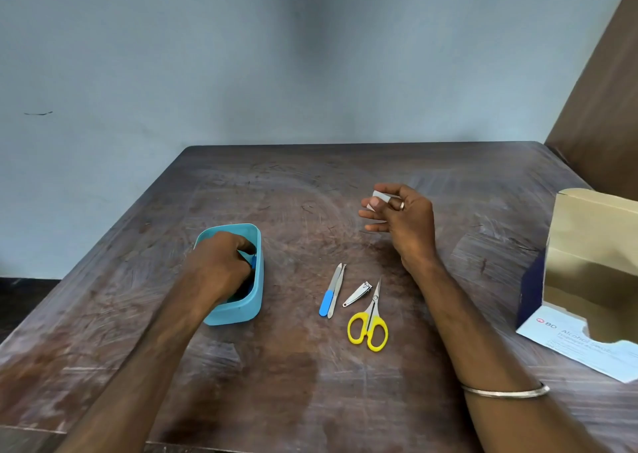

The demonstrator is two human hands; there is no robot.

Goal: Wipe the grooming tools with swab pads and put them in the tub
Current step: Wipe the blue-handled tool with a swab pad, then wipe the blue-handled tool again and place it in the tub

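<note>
The only readable print is on the box (587,345) at the right edge of the table (310,193). Its pale blue near face carries a small red mark followed by the letters "BD". Next to that, in larger blue letters, stands "Alcohol" and then a second word that begins with "S", probably "Swabs", though a torn edge cuts it short. The finer lines below are too blurred to read.

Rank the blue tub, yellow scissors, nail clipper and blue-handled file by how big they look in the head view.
1. blue tub
2. yellow scissors
3. blue-handled file, looks nearly as long as the scissors, so unsure
4. nail clipper
</note>
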